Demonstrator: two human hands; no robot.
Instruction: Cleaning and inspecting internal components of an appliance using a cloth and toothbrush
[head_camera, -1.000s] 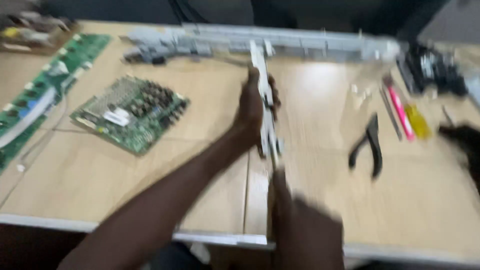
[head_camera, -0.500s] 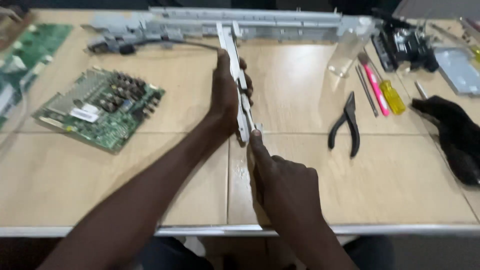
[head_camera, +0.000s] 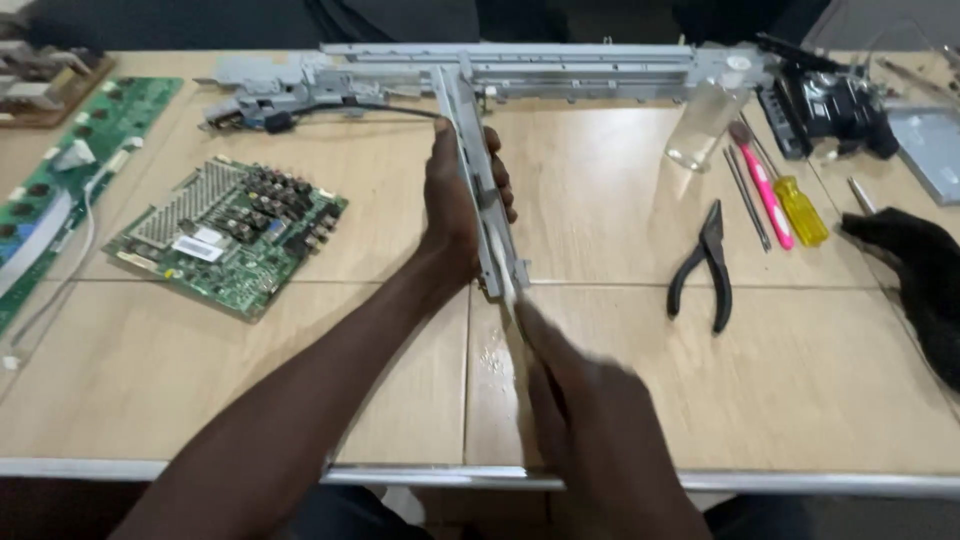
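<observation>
Left hand (head_camera: 458, 205) grip closed around the grey metal bracket (head_camera: 478, 170) at counter (head_camera: 250, 390) centre — bracket runs 12 to 6 o'clock. Right hand (head_camera: 590, 420) pinches its 6 o'clock end, blurred. Green circuit board (head_camera: 230, 235) at 9 o'clock — black pliers (head_camera: 705, 265) at 3.

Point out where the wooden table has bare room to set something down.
Bare wood lies in front of the green circuit board, left of the left hand, and on the near right below the black pliers. A smaller patch sits between the grey metal bar and the clear glass. The far edge and right side are crowded.
</observation>
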